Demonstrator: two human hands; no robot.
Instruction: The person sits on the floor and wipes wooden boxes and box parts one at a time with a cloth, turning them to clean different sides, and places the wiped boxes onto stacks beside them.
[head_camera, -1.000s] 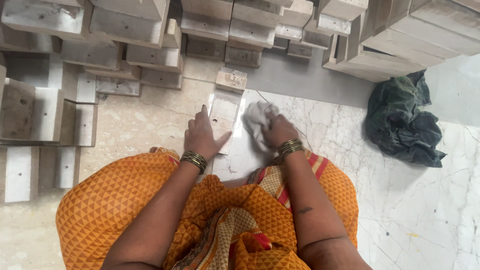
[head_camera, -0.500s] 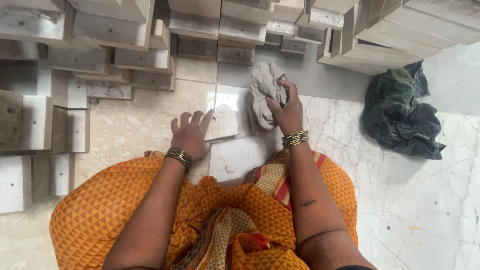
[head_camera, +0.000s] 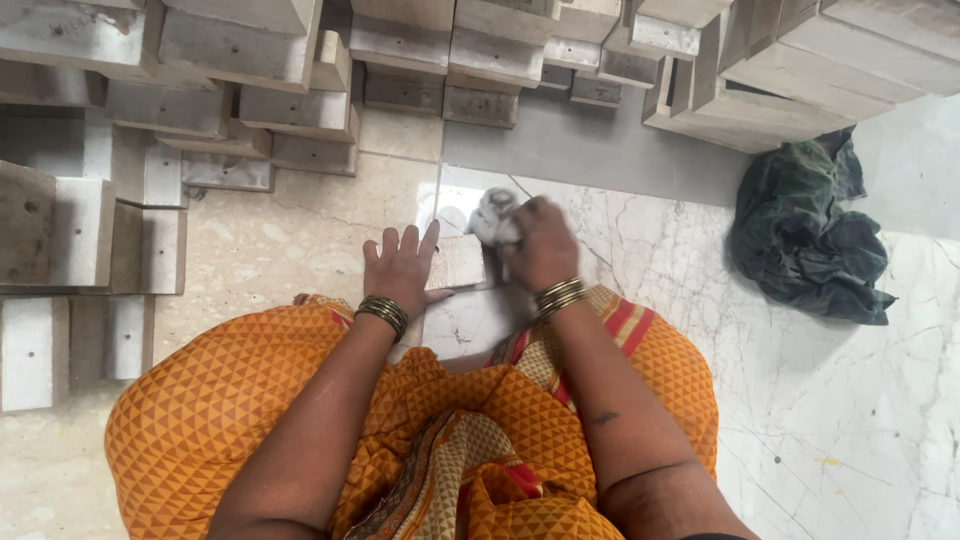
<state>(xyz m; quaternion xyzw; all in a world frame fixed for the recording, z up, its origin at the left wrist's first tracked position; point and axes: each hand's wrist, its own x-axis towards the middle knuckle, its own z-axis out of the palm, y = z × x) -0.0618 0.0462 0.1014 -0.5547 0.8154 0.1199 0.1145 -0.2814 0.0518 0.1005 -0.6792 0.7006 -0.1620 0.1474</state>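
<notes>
Polished marble floor (head_camera: 820, 400) spreads below stacked stone blocks (head_camera: 250, 60). Left hand (head_camera: 400, 268), fingers spread, presses flat on a small stone tile (head_camera: 458, 262). Right hand (head_camera: 535, 245) is clenched around a pale rag (head_camera: 492, 215) touching the tile. Further right lies a dark cloth (head_camera: 810, 240).

Glossy veined marble floor (head_camera: 700, 300), matt stone slab (head_camera: 458, 262), soft grey cloth rag (head_camera: 494, 216), rough pale blocks (head_camera: 240, 40).
</notes>
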